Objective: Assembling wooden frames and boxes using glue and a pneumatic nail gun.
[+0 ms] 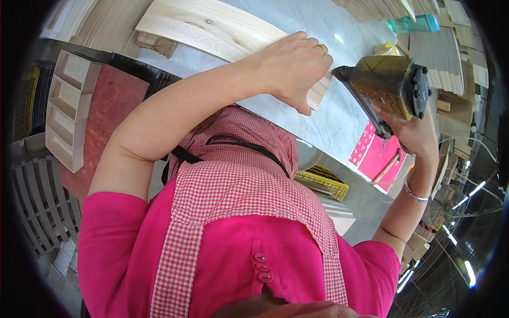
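A pale wooden board (212, 32) with a knot lies slantwise over the light marbled tabletop (339, 124). My left hand (297, 69) is closed over the board's right end, fingers curled on top and thumb at the near side. In my right hand (413, 127) is a black and brownish-yellow nail gun (384, 79). Its nose points toward the board's end, just right of my left fingers, apparently without touching them. The trigger finger is partly hidden behind the tool. A rough wood block (157, 44) sits by the board's left end.
Stacked wood panels (437, 58) and a teal bottle (416, 24) stand at the back right. A pink patterned sheet or bag (384, 161) is at the right table edge. Leftward, a compartmented wooden tray (79, 124) rests by a red surface (114, 100). A yellow crate (328, 183) sits below the table.
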{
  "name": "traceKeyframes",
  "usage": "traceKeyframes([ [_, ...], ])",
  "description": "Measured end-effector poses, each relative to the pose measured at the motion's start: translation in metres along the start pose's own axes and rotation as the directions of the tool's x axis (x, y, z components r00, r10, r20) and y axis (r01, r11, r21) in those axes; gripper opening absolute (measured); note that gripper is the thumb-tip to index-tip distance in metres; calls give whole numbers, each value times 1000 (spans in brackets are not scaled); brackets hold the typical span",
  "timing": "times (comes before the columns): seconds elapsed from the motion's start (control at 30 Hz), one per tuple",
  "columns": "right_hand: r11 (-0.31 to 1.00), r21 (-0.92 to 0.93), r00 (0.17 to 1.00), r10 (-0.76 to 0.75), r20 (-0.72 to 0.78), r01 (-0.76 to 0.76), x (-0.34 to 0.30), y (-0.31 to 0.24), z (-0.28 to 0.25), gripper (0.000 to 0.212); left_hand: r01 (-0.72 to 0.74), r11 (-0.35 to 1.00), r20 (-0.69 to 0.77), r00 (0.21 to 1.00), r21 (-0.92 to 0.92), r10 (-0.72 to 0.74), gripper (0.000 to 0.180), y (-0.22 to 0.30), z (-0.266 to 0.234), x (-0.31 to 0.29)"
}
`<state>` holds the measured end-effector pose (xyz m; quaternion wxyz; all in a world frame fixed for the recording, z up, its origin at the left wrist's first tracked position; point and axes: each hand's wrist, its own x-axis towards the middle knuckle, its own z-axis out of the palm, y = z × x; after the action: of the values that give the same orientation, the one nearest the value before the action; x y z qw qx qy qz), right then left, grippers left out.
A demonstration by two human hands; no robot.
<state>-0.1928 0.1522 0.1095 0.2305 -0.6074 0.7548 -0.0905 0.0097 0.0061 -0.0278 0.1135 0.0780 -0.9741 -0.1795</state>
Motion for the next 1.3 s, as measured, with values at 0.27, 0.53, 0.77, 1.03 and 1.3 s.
traceKeyframes([
  [0.27,936,307,901,278,-333,-176,-73,51,37,30,-19,998,-195,980,65,32,84,-16,-17,-16],
  [0.53,829,-180,733,339,-590,-529,-167,221,139,57,295,949,387,893,-115,-231,44,-26,-108,9],
  [0.77,615,-227,596,501,-628,-755,-150,231,163,61,136,658,-135,929,-741,-344,28,-10,-114,37],
  [1.03,877,123,345,306,-887,-464,36,171,132,84,168,-113,186,525,-979,-830,31,20,8,-52],
  [1.3,568,415,137,690,-710,-711,130,163,126,104,82,-225,237,458,-971,-857,33,24,23,-86],
])
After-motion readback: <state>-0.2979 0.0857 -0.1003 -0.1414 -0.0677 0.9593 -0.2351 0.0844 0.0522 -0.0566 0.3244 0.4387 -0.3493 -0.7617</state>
